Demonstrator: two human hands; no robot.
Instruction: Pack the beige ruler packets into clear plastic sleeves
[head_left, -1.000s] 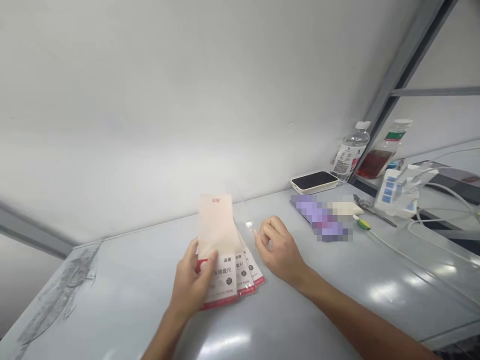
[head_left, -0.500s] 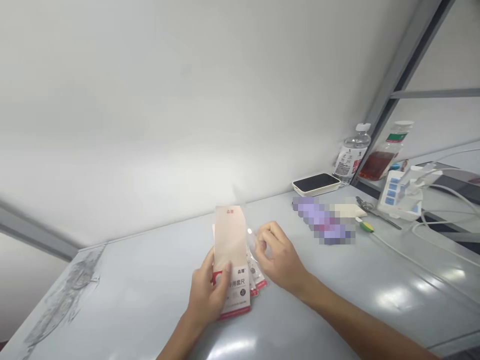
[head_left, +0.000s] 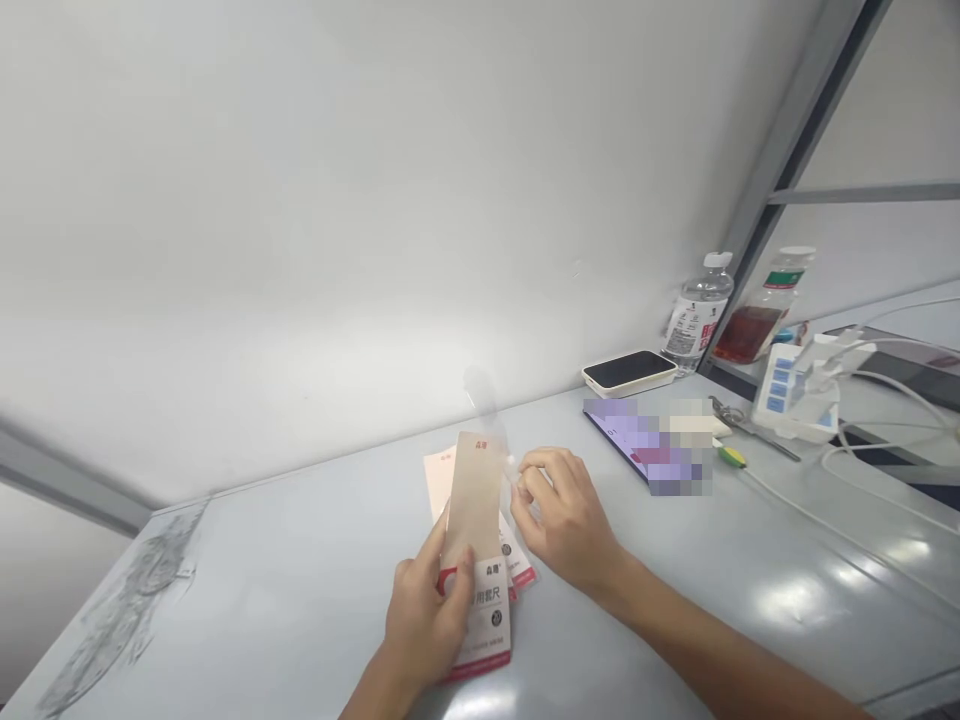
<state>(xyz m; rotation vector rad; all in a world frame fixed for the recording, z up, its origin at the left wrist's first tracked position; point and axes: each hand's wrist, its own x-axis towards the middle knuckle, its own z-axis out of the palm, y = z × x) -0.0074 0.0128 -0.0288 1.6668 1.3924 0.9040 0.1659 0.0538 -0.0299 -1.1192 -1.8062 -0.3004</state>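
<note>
My left hand (head_left: 431, 615) is closed round the lower part of a ruler-set packet (head_left: 476, 515), thumb on its front. The packet has a beige upper part and a white lower part with red trim and printed characters. Partly hidden behind it, more such packets (head_left: 440, 480) lie fanned on the table. To the right, my right hand (head_left: 566, 510) is closed in a pinch beside the packet's upper edge. A thin clear plastic piece (head_left: 484, 392) reaches up and left from those fingertips; its exact kind is hard to make out.
A grey table (head_left: 285, 580) meets a white wall. Towards the right are a phone with a lit purple screen (head_left: 637, 445), a white-cased phone (head_left: 630, 372), a water bottle (head_left: 697, 310), scissors (head_left: 757, 430), a power strip (head_left: 795, 390), a white cable (head_left: 825, 530) and a bottle of reddish liquid (head_left: 750, 330).
The held packet has shifted slightly right and nearer, tilting and showing more of a packet behind it. The clear plastic piece now sticks up above the packet. My right hand stays pinched.
</note>
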